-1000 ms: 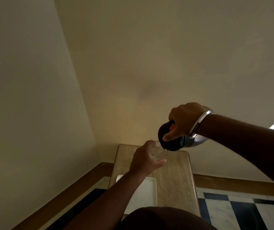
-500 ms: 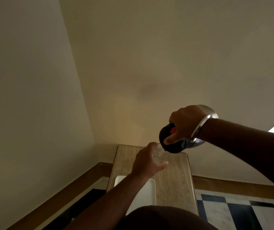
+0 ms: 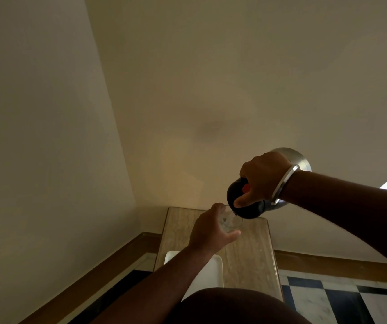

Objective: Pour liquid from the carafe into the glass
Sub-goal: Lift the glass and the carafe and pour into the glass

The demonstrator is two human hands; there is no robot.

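My left hand [image 3: 209, 231] grips a clear glass [image 3: 231, 222] and holds it above the far end of a narrow beige table [image 3: 248, 258]. My right hand [image 3: 261, 178] is shut on a steel carafe [image 3: 292, 157] with a black top [image 3: 246, 210] and a red button. The carafe is tipped steeply to the left, its spout at the glass's rim. Most of the carafe's body is hidden behind my right hand and wrist. I cannot make out a stream of liquid.
A white rectangular tray [image 3: 213, 268] lies on the near left part of the table, partly under my left forearm. The table stands in a corner between two plain walls. A black-and-white checkered floor [image 3: 328, 298] shows on the right.
The carafe's steel bottom has risen, so it tilts more steeply toward the glass. My left hand keeps the glass in about the same place.
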